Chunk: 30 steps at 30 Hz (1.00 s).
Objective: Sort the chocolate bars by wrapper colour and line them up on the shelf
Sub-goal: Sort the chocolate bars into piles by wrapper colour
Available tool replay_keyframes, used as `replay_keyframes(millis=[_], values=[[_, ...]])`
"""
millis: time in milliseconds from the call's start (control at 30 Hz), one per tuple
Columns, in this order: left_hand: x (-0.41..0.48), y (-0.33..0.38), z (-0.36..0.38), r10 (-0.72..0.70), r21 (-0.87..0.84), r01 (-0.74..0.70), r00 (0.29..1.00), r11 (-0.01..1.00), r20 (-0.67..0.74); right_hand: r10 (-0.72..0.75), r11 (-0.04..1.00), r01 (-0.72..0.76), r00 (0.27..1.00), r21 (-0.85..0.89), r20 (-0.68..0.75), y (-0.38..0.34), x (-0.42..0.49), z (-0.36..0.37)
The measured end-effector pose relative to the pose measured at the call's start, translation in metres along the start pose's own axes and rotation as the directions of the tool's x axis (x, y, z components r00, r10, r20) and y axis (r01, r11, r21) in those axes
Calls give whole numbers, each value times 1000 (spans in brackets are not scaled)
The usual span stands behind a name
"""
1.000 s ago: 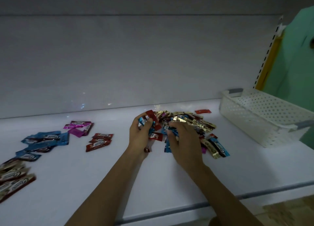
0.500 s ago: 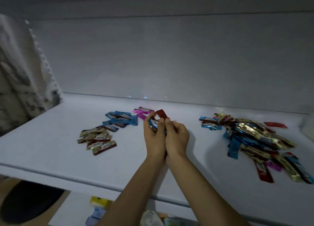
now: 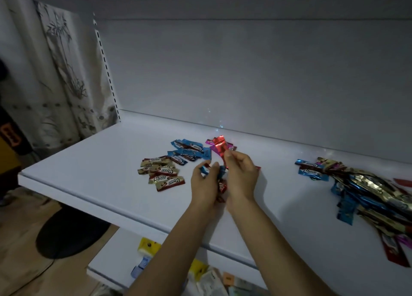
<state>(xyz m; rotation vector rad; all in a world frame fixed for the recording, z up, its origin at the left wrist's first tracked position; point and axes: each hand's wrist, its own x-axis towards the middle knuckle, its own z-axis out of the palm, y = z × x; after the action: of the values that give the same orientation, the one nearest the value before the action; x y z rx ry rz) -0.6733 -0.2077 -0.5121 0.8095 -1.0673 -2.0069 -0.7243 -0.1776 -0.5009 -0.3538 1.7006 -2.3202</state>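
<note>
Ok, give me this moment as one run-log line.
left hand: holds blue and red bars | right hand: pinches red bar | laid out: gold group, blue group | unsorted pile: shelf right

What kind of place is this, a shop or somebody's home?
Probably a small shop, or a mock-up of one: a white shelf on a slotted upright, with packets on the tier below, though a curtain hangs beside it.

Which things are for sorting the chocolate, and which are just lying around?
For the job: red bar in right hand, bunch of bars in left hand, brown-gold group, blue group, pink bars, mixed pile, shelf.
Just lying about: curtain, packets below, black disc on the floor.
</note>
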Motion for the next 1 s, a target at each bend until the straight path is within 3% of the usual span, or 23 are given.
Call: replay_keyframes(millis=[67,167,300,367,400,467,500,567,667,867,1000], values=[[9,2,-7,103,178,-97,994,979,-24,-39,997,41,999,-65,27,-5,19,-21],[10,3,-12,153,304,-159,987,939,45,-60,920,102,991,-378,122,-4,45,-57],[6,-1,-9,205,340,-240,969,909,135,-64,623,146,989,-769,136,5,65,-81],[7,2,-10,223,358,-266,962,895,159,-122,446,189,981,-875,150,10,67,-82],[8,4,-11,225,378,-273,960,885,166,-179,426,218,972,-878,154,11,66,-81],[11,6,-15,219,424,-278,958,862,184,-273,568,306,946,-764,176,6,57,-75],[12,7,-17,214,426,-279,957,861,194,-245,671,327,945,-665,217,1,51,-68],[14,7,-19,232,390,-306,946,868,226,-41,799,261,922,-542,384,-13,39,-52],[13,7,-21,288,351,-389,907,852,306,180,853,150,815,-500,551,-24,28,-35],[17,-4,-24,384,457,-489,871,743,307,245,877,11,850,-480,466,-26,40,-24],[20,-2,-28,400,438,-400,911,805,96,310,926,-225,911,-303,272,-23,57,-4]])
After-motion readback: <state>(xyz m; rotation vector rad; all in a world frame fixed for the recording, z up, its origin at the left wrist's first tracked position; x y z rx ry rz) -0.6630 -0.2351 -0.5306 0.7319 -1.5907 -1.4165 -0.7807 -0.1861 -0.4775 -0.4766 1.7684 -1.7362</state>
